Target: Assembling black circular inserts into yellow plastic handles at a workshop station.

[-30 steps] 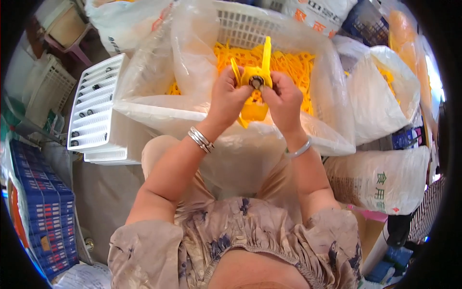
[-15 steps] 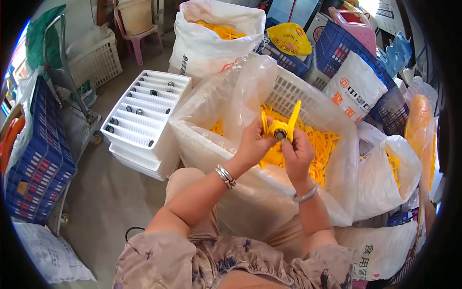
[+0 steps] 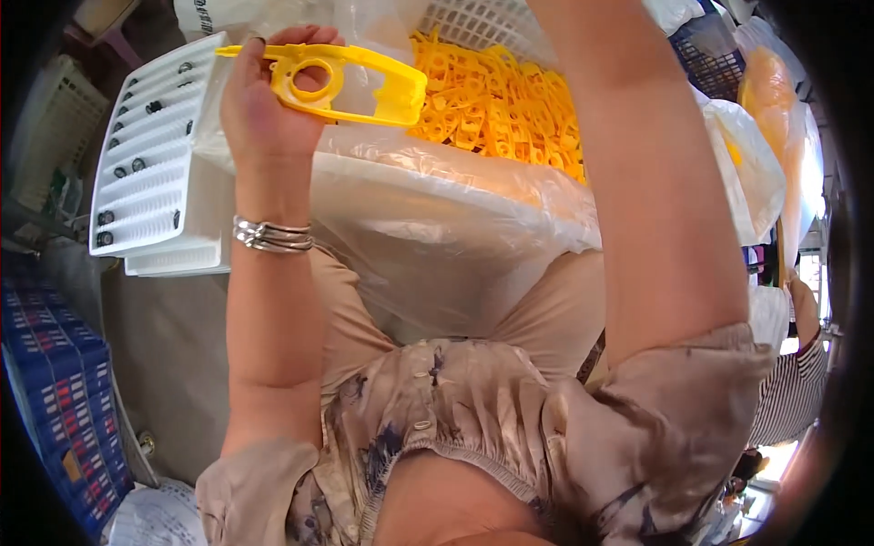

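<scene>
My left hand [image 3: 273,118], palm turned up, holds a long yellow plastic part [image 3: 401,96] between thumb and fingers. The part has a round ring, through whose hole my hand shows, and a wide rectangular opening towards its right end; a narrow tip points left past my thumb. My right arm stretches far forward, and its hand is cut off by the top edge. Right of the held part lies a heap of similar yellow plastic parts [image 3: 501,100] in a crate lined with clear plastic film [image 3: 437,196].
A ribbed white tray [image 3: 173,150] with several small dark round pieces stands on another tray to my left. Blue crates [image 3: 68,400] are at the lower left. White and orange-filled bags [image 3: 765,173] stand on the right. A person in striped clothing [image 3: 787,396] is at the far right.
My hands have parted. The left has moved left with a yellow part; the right has reached forward out of view. The view has tilted down, and the dark round piece no longer shows.
</scene>
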